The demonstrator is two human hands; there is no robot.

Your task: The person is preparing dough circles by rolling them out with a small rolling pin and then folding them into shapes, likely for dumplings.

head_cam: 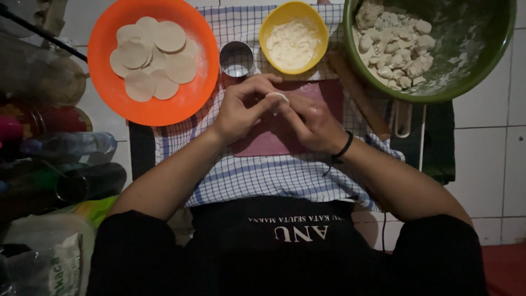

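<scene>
- Bottles [66,145] and a plastic bag [49,252]: lying in shadow at the far left edge, well apart from the hands; detail is too dim to tell.
- Orange plate [104,93]: sitting at upper left, carrying a loose overlapping stack of flat round dough discs [150,57] dusted with flour.
- Metal ring cutter [236,58]: standing upright between the orange plate and the yellow bowl, just above the left hand.
- Left hand [241,107]: curling shut, its grip pinching the left edge of the dough piece.
- Dough piece [277,98]: being held between both hands just over the pink board [263,142]. It is looking light, soft and pliable, likely tacky and easy to tear or dent; best taken by the rim with fingertips, lightly.
- Yellow bowl [268,27]: holding a white floury mound, sitting directly beyond the hands.
- Right hand [315,123]: closing on the dough piece's right side, a black band circling the wrist.
- Wooden rolling pin [359,96]: lying slanted just beside the right hand, crowding that side.
- Green bowl [493,49]: holding pale dough lumps [394,44] at upper right, its rim overhanging the checked cloth [274,178].
- Checked cloth: covering the tiled floor under everything.
</scene>
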